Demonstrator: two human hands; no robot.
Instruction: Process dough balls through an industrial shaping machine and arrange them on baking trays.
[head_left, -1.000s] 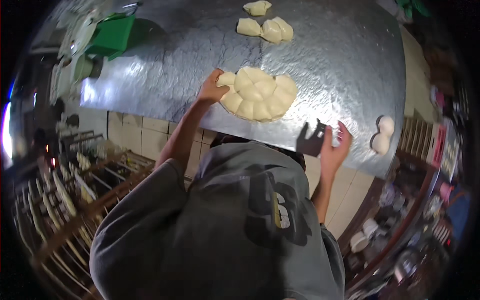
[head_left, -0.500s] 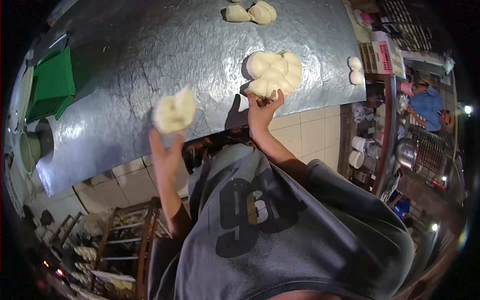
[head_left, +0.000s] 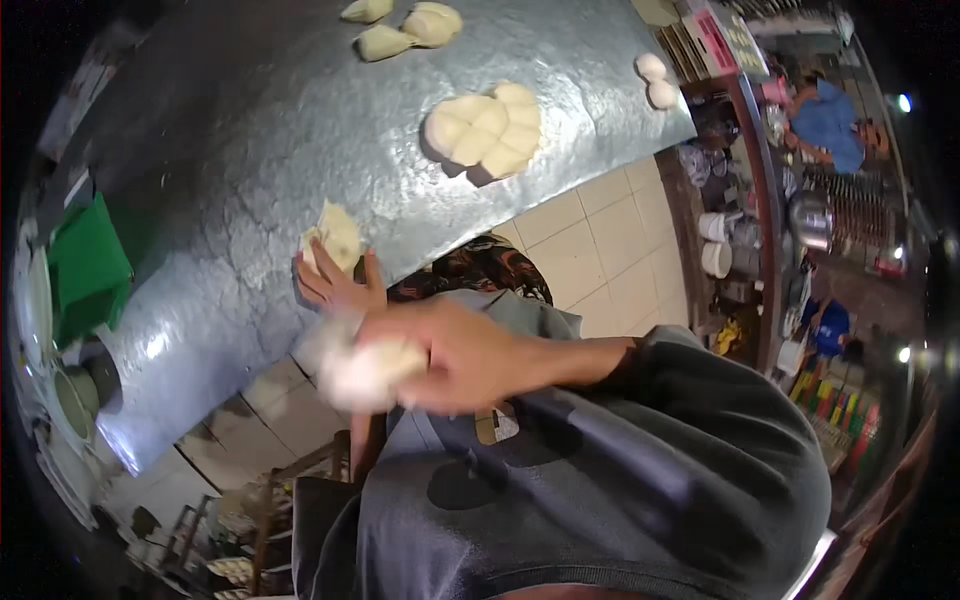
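My left hand (head_left: 337, 280) has its fingers spread on a pale, irregular dough piece (head_left: 338, 230) lying near the table's front edge. My right hand (head_left: 450, 355) is crossed in front of it, closed on a blurred lump of dough (head_left: 375, 375); it hides part of my left forearm. Beyond them, a segmented mass of dough (head_left: 480, 130) lies on the metal table (head_left: 240, 150).
More dough pieces (head_left: 430, 25) lie at the back, two small balls (head_left: 660, 80) at the right. A green bin (head_left: 85, 270) is at the left. Wooden shelving (head_left: 755, 200) holds containers. Two people in blue (head_left: 835, 120) are at the far right.
The view has swung, shifting the table. My right hand has left the segmented dough and moved toward my body with a lump. My left hand's dough piece now rests on the table.
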